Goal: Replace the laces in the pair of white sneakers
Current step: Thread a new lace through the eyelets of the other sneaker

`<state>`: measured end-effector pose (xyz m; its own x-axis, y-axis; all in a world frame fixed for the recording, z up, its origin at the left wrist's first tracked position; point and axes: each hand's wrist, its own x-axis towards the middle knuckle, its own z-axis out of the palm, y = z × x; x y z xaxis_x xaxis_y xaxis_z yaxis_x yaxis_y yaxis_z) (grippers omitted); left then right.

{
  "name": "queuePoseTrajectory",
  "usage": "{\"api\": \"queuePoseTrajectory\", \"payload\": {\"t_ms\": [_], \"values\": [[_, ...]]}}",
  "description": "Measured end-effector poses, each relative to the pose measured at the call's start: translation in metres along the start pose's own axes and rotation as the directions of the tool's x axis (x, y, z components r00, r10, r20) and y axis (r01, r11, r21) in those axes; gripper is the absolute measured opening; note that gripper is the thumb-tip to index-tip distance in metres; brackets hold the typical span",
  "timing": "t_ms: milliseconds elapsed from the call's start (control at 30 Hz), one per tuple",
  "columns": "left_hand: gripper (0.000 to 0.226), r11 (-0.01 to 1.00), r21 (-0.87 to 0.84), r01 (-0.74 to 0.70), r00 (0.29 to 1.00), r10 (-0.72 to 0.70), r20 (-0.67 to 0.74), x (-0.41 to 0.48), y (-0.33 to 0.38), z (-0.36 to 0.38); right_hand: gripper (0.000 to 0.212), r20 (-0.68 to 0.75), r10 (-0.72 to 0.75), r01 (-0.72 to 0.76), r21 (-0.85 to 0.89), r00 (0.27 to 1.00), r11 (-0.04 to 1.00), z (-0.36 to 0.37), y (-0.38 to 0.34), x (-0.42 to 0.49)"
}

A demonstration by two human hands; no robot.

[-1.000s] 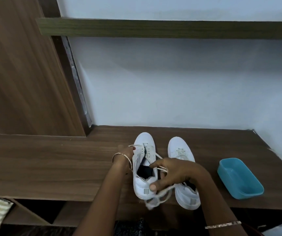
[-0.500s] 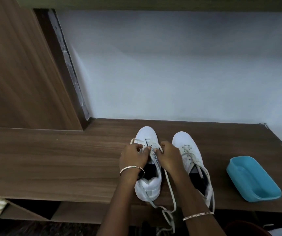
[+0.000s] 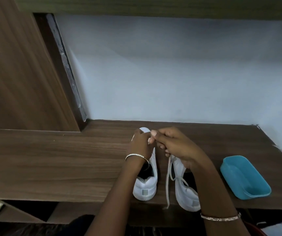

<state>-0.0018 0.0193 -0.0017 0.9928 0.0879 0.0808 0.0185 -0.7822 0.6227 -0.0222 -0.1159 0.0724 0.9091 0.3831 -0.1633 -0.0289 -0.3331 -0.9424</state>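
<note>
Your left hand (image 3: 141,144) and right hand (image 3: 176,148) close narrow grips, seemingly on the lace (image 3: 133,137), at the 12 o'clock end of the left sneaker (image 3: 146,185) on the tabletop (image 3: 68,159), where the toe eyelets sit.

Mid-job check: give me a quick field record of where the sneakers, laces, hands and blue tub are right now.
surface: wooden desk; sneakers side by side, heels toward the person
left sneaker: upright, front part covered by both hands
right sneaker: upright, partly under the right forearm
loose lace: in the right sneaker; one end hangs past the desk's front edge
left hand: fingers curled over the left sneaker's front; grip hidden
right hand: fingers curled beside it; what it pinches is unclear
blue tub: right of the sneakers, apart; nothing visible inside
</note>
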Motion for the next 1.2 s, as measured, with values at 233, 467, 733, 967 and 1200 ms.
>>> {"api": "queuePoseTrajectory", "payload": {"t_ms": [233, 467, 733, 967, 1200], "values": [[0.037, 0.97, 0.118, 0.211, 0.976, -0.203, -0.078, 0.017, -0.019, -0.001, 0.031, -0.029, -0.142, 0.142, 0.383, 0.989, 0.913, -0.049, -0.036, -0.044], [0.034, 0.936, 0.164, 0.311, 0.946, -0.321, 0.037, 0.018, -0.04, -0.01, 0.032, -0.306, -0.119, 0.255, 0.454, 0.944, 0.854, -0.108, -0.027, -0.06], [0.058, 0.994, -0.021, -0.108, 0.987, 0.105, -0.121, -0.008, 0.022, -0.04, 0.039, -0.223, -0.058, 0.087, 0.123, 0.973, 0.989, -0.078, -0.034, -0.054], [0.018, 0.832, -0.399, -0.387, 0.884, 0.458, 0.097, -0.024, 0.054, -0.046, 0.043, -0.093, 0.012, -0.01, 0.017, 0.996, 1.0, -0.047, -0.033, -0.047], [0.033, 0.985, -0.165, 0.045, 0.999, -0.049, -0.023, 0.0, 0.007, -0.032, 0.03, -0.12, 0.04, 0.03, 0.527, 0.992, 0.85, -0.07, -0.027, -0.055]]}}
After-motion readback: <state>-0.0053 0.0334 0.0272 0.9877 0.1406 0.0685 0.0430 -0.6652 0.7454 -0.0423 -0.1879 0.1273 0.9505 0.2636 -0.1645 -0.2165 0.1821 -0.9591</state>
